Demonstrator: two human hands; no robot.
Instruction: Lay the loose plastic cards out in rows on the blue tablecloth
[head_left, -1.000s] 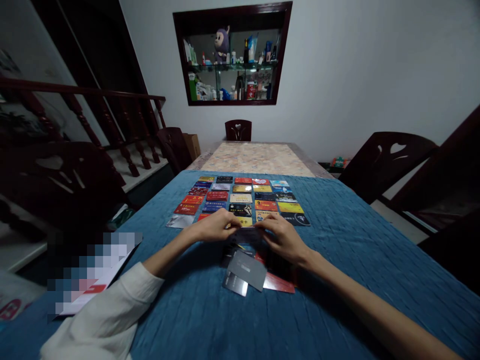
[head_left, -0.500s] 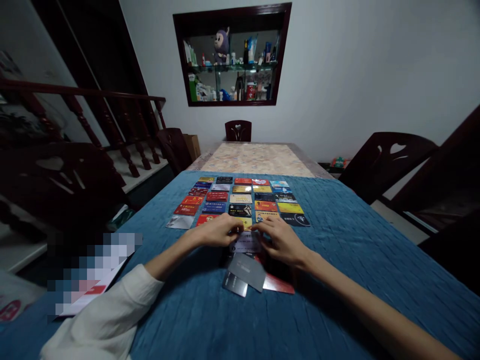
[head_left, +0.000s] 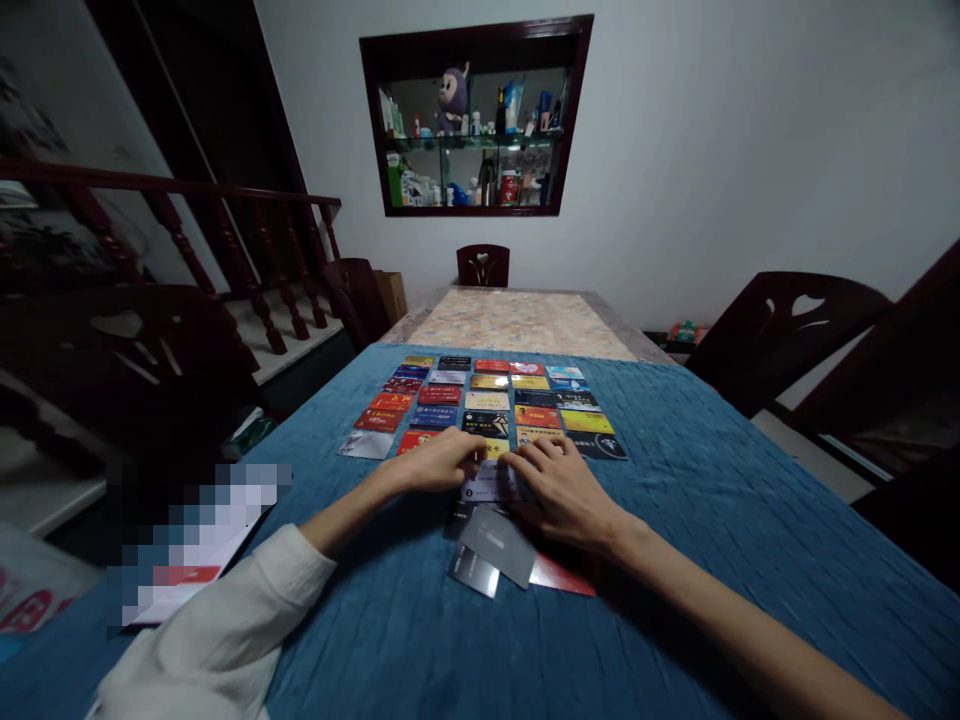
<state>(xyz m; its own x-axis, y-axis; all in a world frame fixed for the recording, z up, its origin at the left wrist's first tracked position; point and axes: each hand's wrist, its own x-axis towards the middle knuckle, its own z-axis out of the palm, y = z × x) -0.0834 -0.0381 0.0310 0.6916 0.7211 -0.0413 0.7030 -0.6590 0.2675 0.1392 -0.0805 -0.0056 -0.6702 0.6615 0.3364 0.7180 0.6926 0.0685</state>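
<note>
My left hand point(head_left: 442, 460) has its fingers bent and closed at the left upper corner of a pale lilac card point(head_left: 487, 484). From the right, my right hand point(head_left: 559, 485) grips the same card, its fingertips at the upper edge and its thumb hidden. Just beyond the fingertips lies a yellow card point(head_left: 493, 447), partly covered. Past the hands, several colourful cards are laid flat in rows, among them a black card point(head_left: 485, 425) and a red card point(head_left: 439, 396). Nearer me a loose pile overlaps: a grey card point(head_left: 495, 545), a dark card point(head_left: 472, 570) and a red card point(head_left: 561, 573).
A blue cloth point(head_left: 360, 640) covers the near part of the table, with a patterned top point(head_left: 517, 320) beyond. At the left edge lies a partly blurred flat white item point(head_left: 217, 540). Dark chairs point(head_left: 780, 330) stand around, and a wall niche point(head_left: 476, 120) holds bottles and a plush toy.
My right hand has flattened slightly over the pale card, covering more of its right side. The whole view has shifted a little; the laid-out cards and the loose pile keep their places.
</note>
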